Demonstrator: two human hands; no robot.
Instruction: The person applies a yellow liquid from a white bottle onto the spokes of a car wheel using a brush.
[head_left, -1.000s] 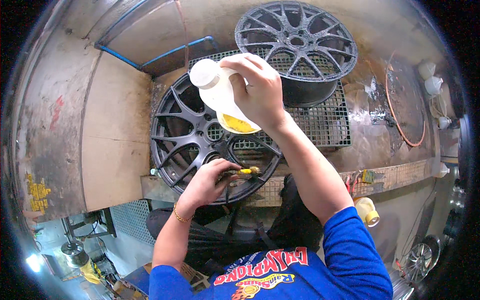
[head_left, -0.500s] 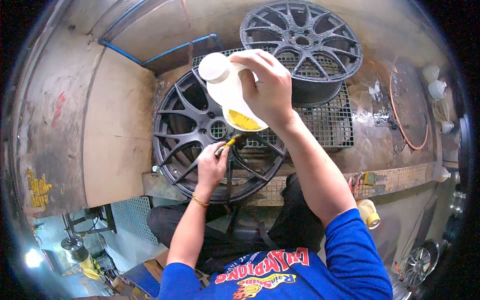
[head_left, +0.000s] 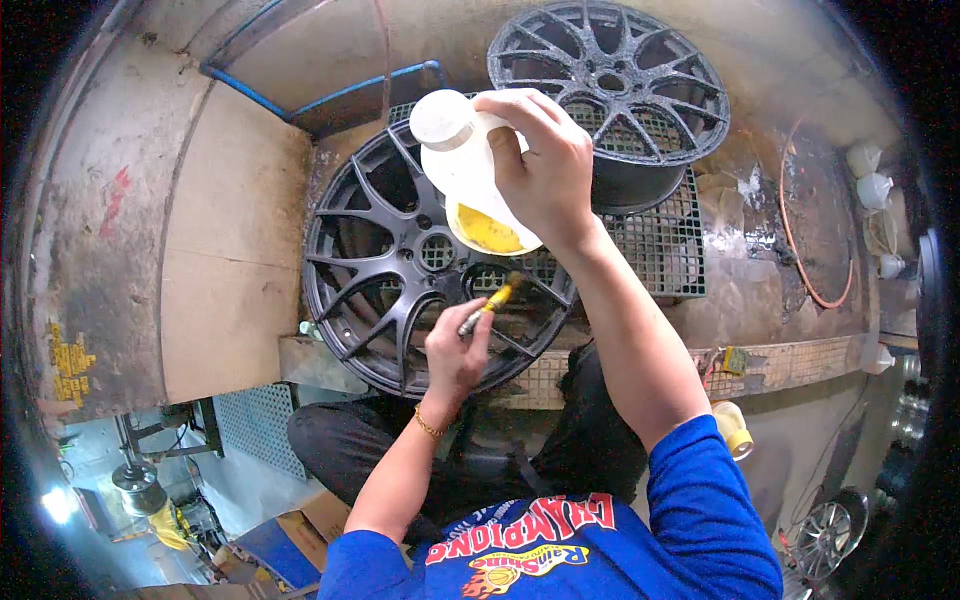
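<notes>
My left hand (head_left: 458, 352) is closed around a brush (head_left: 500, 299) with a yellow ferrule and dark bristles. Its tip is over the lower right spokes of a dark grey wheel rim (head_left: 352, 212), which lies face up just beyond my knees. Above the rim, my right hand (head_left: 546, 165) grips a cut-open white plastic jug (head_left: 466, 165) with a round white cap. Yellow liquid (head_left: 488, 229) shows in the jug's opening. I cannot tell whether the bristles touch a spoke.
A second rim (head_left: 612, 82), wet and speckled, sits beyond on a plastic grate (head_left: 655, 245). An orange hose (head_left: 790, 235) curves at the right. Blue pipe (head_left: 340, 97) runs along the back, beside a board (head_left: 235, 250) on the left. A yellow-capped container (head_left: 733, 428) stands by my right elbow.
My left hand and the brush have shifted right, away from the rim's hub toward its right-hand spokes. The jug in my right hand has moved only slightly.
</notes>
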